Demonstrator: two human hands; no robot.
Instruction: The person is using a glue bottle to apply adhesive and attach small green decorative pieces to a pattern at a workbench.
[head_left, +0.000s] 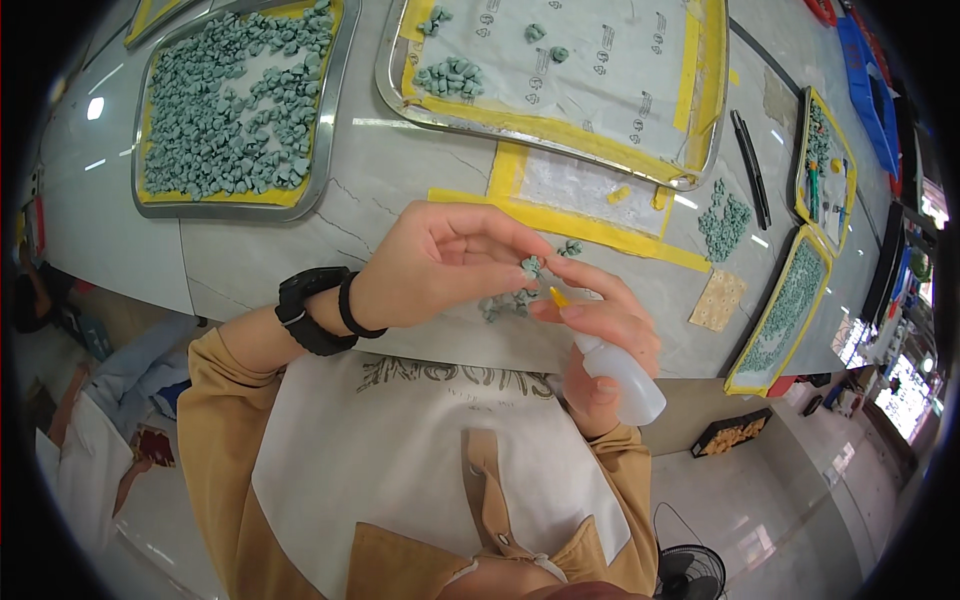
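The left hand pinches a green piece just beyond the tip of the bottle, gripped in the right hand. The piece looks light and perhaps fragile, best held by its sides; the bottle probably yields when squeezed. The bench edge passes under the bottle, with more room leftward of it; a tray rim bounds the far side.

A passable gap separates the full tray and larger tray; nearer, half-hidden green pieces seem to obstruct.
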